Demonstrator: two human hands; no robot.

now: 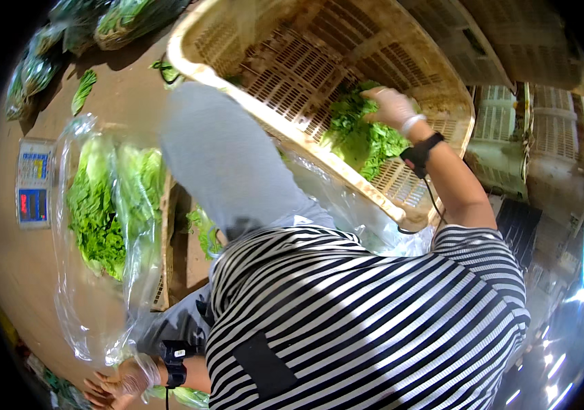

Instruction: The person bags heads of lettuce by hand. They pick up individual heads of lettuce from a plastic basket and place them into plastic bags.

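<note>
Scale (33, 183) sits on the floor to my left. Stacked crates (510, 130) stand at right. Bagged greens (128, 17) lie at top left.

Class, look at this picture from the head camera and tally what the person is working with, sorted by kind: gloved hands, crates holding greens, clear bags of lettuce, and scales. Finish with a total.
Gloved hands: 2, the left hand and the right hand
Beige crate holding leafy greens: 1
Clear bag of lettuce: 1
Digital scale: 1
Total: 5
</note>
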